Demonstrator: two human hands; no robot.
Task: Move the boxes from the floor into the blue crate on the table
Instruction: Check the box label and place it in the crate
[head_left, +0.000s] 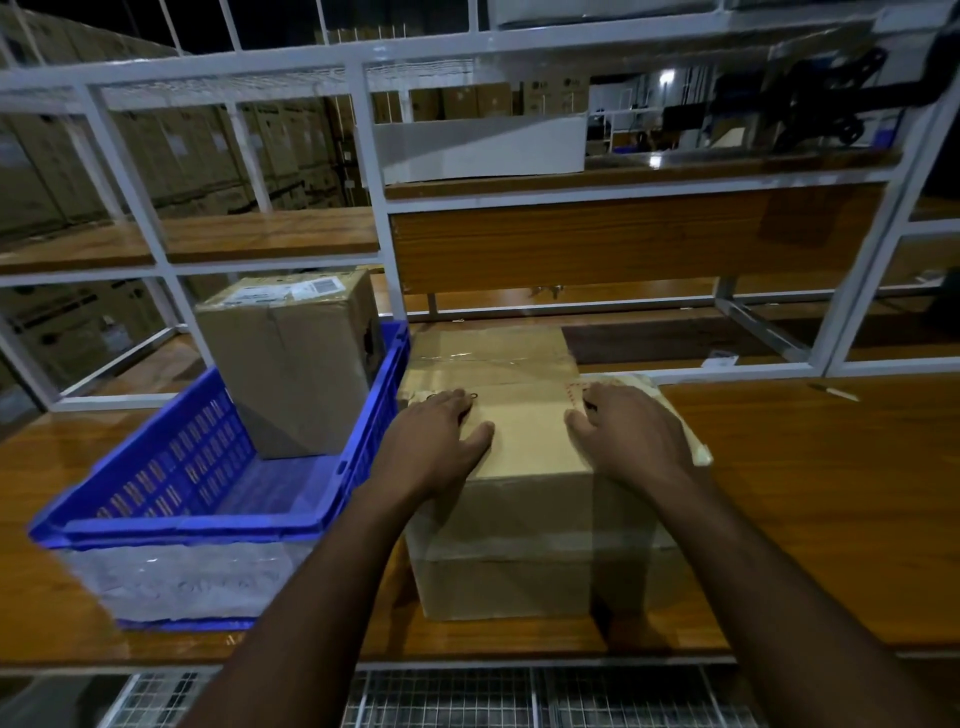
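A large cardboard box (524, 519) stands on the wooden table (810, 493), right beside the blue crate (197, 499). Both my hands lie on its top: my left hand (436, 441) near the left edge, my right hand (628, 431) near the right edge, fingers spread and pointing away from me. A smaller cardboard box (291, 364) with a white label stands upright inside the blue crate, at its far end. The crate's near half holds nothing.
A white metal shelf frame (374, 171) with wooden boards rises behind the table. A white box (478, 148) sits on the upper shelf. Stacked cartons fill the dark background at left. A wire grid (467, 696) lies below the table's front edge.
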